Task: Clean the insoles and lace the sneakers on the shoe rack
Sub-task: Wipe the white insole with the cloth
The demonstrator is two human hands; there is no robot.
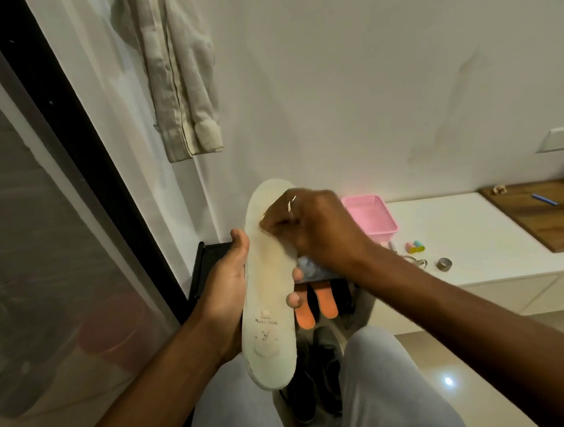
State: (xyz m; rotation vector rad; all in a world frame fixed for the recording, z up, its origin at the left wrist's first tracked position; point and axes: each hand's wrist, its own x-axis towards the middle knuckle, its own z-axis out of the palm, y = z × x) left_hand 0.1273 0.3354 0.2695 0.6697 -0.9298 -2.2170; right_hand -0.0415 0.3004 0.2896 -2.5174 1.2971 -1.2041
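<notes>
One white insole (268, 300) in left hand (224, 284); heel print illegible.

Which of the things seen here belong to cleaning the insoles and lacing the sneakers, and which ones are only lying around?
Belongs to the job:
- white insole, gripped by the left hand, with the right hand on it
- orange insoles
- dark sneakers

Just lying about:
- pink tub, no use seen
- hanging garment
- metal ring
- wooden board with a blue stick
</notes>
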